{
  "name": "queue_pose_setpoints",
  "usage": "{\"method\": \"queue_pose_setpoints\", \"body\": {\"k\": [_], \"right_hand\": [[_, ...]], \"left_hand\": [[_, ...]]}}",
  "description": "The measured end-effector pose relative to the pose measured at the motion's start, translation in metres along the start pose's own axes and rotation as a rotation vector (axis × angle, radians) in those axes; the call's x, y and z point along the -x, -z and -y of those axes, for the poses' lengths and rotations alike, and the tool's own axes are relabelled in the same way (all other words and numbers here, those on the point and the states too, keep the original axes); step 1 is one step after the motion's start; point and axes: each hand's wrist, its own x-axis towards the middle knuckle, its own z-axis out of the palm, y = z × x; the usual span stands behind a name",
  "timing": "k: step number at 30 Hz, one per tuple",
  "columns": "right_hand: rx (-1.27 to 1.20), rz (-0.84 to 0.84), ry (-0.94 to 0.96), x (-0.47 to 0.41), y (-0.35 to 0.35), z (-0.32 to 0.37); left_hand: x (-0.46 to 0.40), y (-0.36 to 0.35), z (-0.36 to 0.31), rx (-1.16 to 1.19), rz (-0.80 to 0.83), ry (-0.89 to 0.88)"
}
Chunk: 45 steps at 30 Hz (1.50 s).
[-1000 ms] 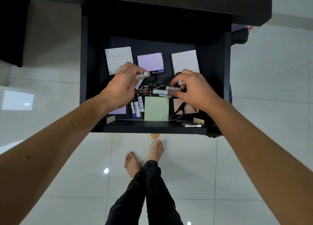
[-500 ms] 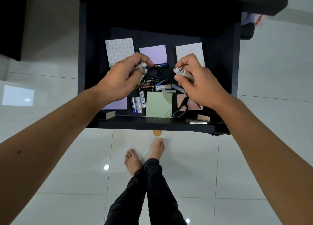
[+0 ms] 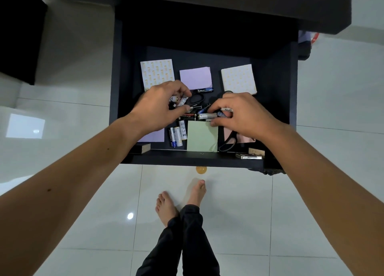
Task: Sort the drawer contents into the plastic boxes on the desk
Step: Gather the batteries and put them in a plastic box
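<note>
Your right hand (image 3: 243, 113), lifted with batteries half a second ago, has dropped back into the open drawer (image 3: 276, 93), its grip closing on more loose batteries (image 3: 206, 115) beside the green pad (image 3: 202, 136). Your left hand (image 3: 160, 107) still grips several batteries. The plastic boxes are out of view, so nothing is sorted yet.

Soft, dim room light, and a sharp picture.

The white floor (image 3: 311, 192) shines, with a small bright spot low in the middle left and a pale square of glare at the left edge. The back of the drawer (image 3: 207, 26) at the top is almost black. The arms look stretched and big near the bottom corners, and the floor lines bend there.
</note>
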Motion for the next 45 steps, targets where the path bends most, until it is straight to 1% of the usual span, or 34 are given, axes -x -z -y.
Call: {"method": "queue_pose_setpoints", "body": {"k": [2, 5, 8, 12, 16, 18, 22, 25, 27, 30, 32, 35, 39, 41, 45], "right_hand": [[0.058, 0.004, 0.005, 0.000, 0.002, 0.002], [0.067, 0.009, 0.017, 0.002, 0.001, 0.003], [-0.029, -0.037, 0.021, 0.008, -0.001, 0.002], [-0.178, -0.115, -0.079, 0.012, 0.001, 0.005], [-0.314, -0.092, -0.033, 0.012, 0.003, 0.013], [-0.314, -0.083, -0.048, 0.010, 0.003, 0.014], [-0.334, -0.120, -0.106, 0.007, 0.000, 0.016], [-0.310, -0.152, -0.120, 0.004, -0.002, 0.016], [-0.244, -0.160, -0.124, 0.002, -0.002, 0.016], [-0.129, -0.156, -0.062, -0.004, -0.002, 0.017], [-0.052, -0.112, -0.001, -0.007, -0.003, 0.017], [0.076, -0.009, -0.005, -0.010, -0.003, 0.018], [0.127, 0.034, 0.002, -0.009, -0.003, 0.020], [0.072, 0.008, 0.004, -0.006, -0.003, 0.018], [-0.167, -0.104, -0.081, -0.001, -0.002, 0.018]], "left_hand": [[0.002, 0.001, 0.000, -0.023, 0.039, 0.009], [0.003, 0.001, -0.003, -0.064, 0.064, 0.027], [0.002, 0.001, -0.004, -0.100, 0.050, 0.034], [0.001, -0.001, -0.006, -0.144, 0.060, 0.041], [0.001, 0.000, -0.004, -0.200, 0.096, 0.022], [0.002, 0.000, -0.002, -0.183, 0.088, 0.009], [0.003, 0.002, -0.005, -0.037, 0.046, 0.048], [0.006, 0.006, -0.008, 0.006, 0.034, 0.086], [0.009, 0.010, -0.010, 0.030, 0.030, 0.078], [0.013, 0.015, -0.011, 0.049, 0.020, 0.052], [0.015, 0.015, -0.010, 0.038, 0.016, 0.064], [0.016, 0.014, -0.008, -0.005, -0.003, 0.085], [0.014, 0.009, 0.000, -0.045, -0.034, 0.096], [0.012, 0.009, -0.001, -0.085, -0.055, 0.119], [0.010, 0.010, -0.003, -0.126, -0.035, 0.206]]}}
